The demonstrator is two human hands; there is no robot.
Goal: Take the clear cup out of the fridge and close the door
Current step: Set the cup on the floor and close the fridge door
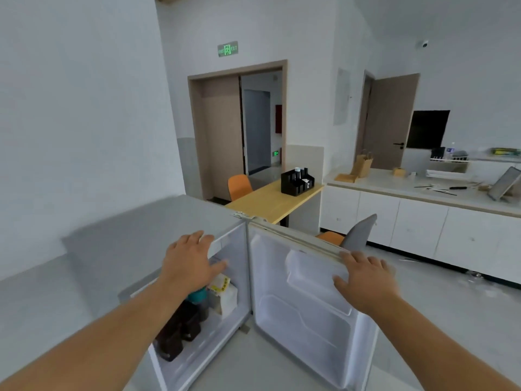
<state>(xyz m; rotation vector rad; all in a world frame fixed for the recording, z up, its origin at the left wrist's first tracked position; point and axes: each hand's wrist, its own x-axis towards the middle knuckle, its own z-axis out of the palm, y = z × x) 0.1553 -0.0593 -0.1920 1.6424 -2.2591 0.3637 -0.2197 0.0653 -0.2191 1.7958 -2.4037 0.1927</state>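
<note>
Reaching with flat-fingered, empty left hand (189, 261) over the fridge (158, 221) opening, nearer the shelf below it, clear cup not discernible there, right hand (363, 277) resting on the open door (304, 320).

Readable only "EXIT", in green, twice on the exit sign (227, 49) above the doorway (262, 122).
</note>
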